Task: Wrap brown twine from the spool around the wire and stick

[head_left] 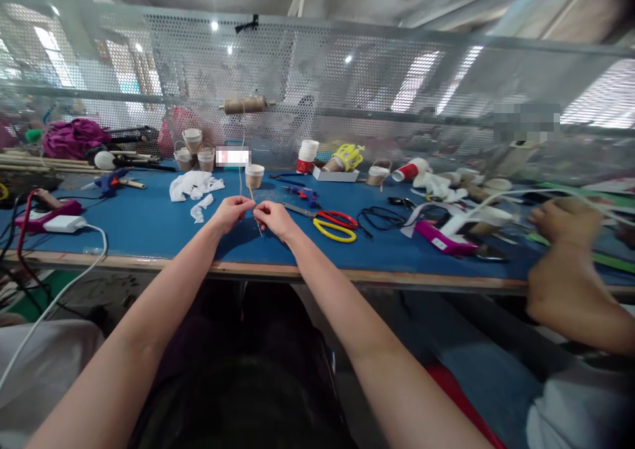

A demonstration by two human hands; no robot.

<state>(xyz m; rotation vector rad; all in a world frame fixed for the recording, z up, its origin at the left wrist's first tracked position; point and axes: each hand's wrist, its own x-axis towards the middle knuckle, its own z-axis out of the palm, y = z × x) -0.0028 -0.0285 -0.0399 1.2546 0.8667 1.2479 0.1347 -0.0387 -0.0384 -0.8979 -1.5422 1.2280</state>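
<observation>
Near the front edge of the blue desk (143,227), the left hand (231,215) and the right hand (274,219) are sitting close together, each pinching a thin strand of twine (252,195) in its fingertips. Just beyond them, toward the back edge, a small white-and-tan cup (254,178) is standing upright. Above the back edge, a spool (245,105) is hanging before the mesh (218,59), its line dropping toward the left hand. Scissors (317,215) are lying right of the hands, their red and yellow handles pointing toward the desk's right end, where a co-worker's hand (565,221) is showing.
</observation>
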